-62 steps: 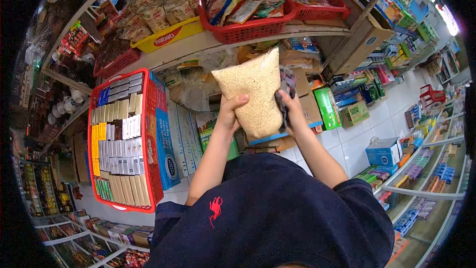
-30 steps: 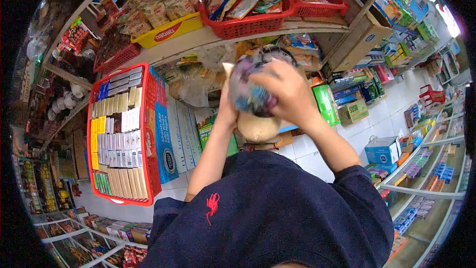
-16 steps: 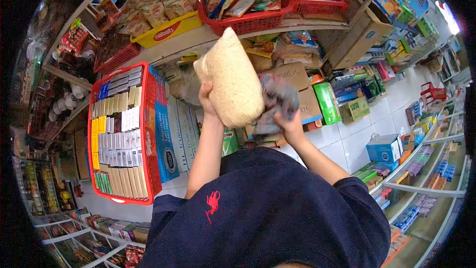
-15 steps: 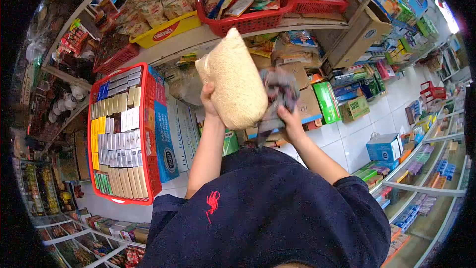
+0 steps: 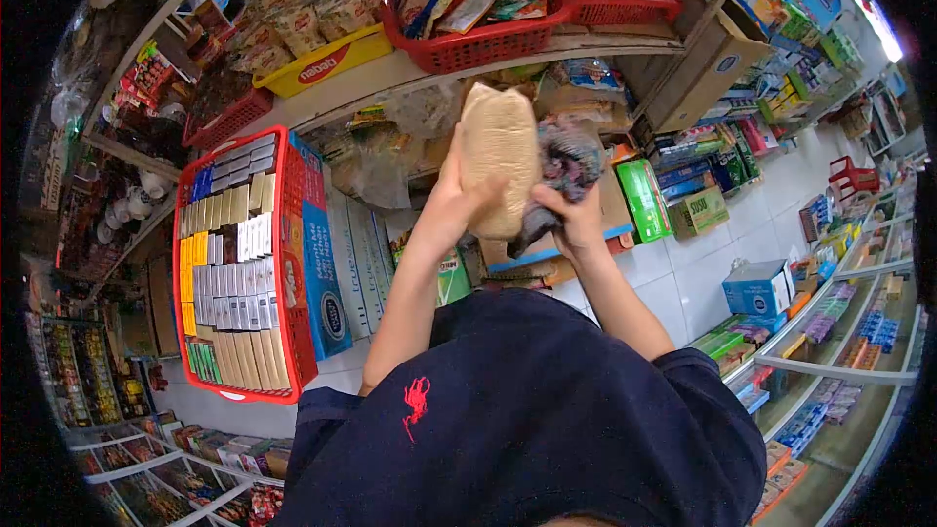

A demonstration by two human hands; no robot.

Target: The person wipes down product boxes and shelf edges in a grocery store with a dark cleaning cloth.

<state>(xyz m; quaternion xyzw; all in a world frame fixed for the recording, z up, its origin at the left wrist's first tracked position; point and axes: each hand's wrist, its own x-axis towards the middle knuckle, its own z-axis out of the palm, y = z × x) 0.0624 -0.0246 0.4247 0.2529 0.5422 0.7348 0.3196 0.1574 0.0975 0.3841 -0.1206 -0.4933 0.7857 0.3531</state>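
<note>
A plump plastic bag packed with fine cream-coloured grains (image 5: 500,151) is held up in front of my chest, turned so a narrow side faces me. My left hand (image 5: 461,197) grips it from the left and underneath, fingers wrapped round its lower part. In my right hand (image 5: 574,220) is a crumpled, mottled grey cloth (image 5: 569,158), bunched up with its dark end hanging below the thumb. The cloth lies right along the bag's right side.
At the left stands a red basket (image 5: 292,332) of small boxes. Above, a shelf edge (image 5: 625,47) carries a yellow tray (image 5: 327,66) and a red basket of packets (image 5: 478,49). Cartons and a green box (image 5: 643,200) stand beyond my right hand; glass display cases (image 5: 839,371) run along the right.
My left hand has turned the bag from its broad face to a narrow side and shifted it slightly right. The cloth, blurred before, is now bunched close against the bag.
</note>
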